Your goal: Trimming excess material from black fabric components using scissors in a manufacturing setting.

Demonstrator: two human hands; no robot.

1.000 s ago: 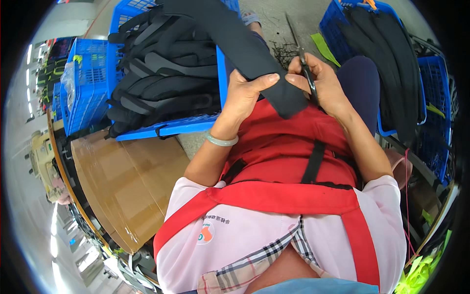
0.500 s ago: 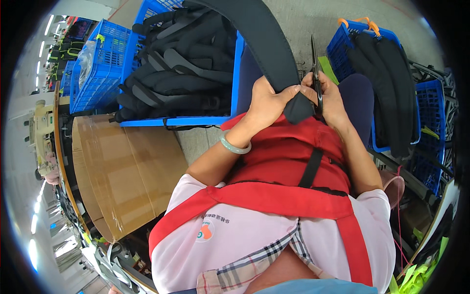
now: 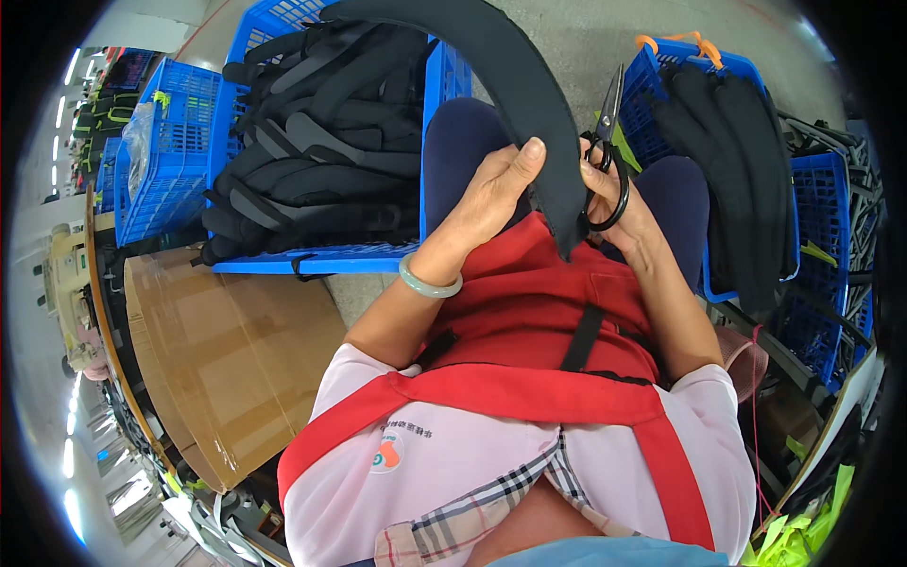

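At the far left, a small blue crate (image 3: 165,161) stands with a clear plastic bag tucked in its corner. Below it, a flat sheet of brown cardboard (image 3: 227,369) lies tilted against the edge of the work area. Just beside the small crate, a large blue crate (image 3: 312,260) is heaped with black padded strap pieces (image 3: 321,161), piled crosswise up to its rim.

The left hand (image 3: 496,189) rises from the lap, a pale green bangle (image 3: 430,282) around its wrist. Its grip is closed on a long, curved black padded strap (image 3: 529,104): the thumb presses the near face and the fingers wrap behind it. The strap arches from above the large crate, over the person's knee, and ends in a ragged point hanging over the red apron (image 3: 539,312).

Just right of the strap's lower end, the right hand (image 3: 628,213) holds a pair of black-handled scissors (image 3: 605,161), its fingers through the handle loops and its grip tight around them. The blades point upward, nearly closed, just beside the strap's right edge; whether they touch it cannot be told.

Further right, another blue crate (image 3: 675,57) with orange ties on its rim holds more black strap pieces (image 3: 737,180) draped over its front wall. At the far right edge a further blue crate (image 3: 831,255) stands partly hidden.
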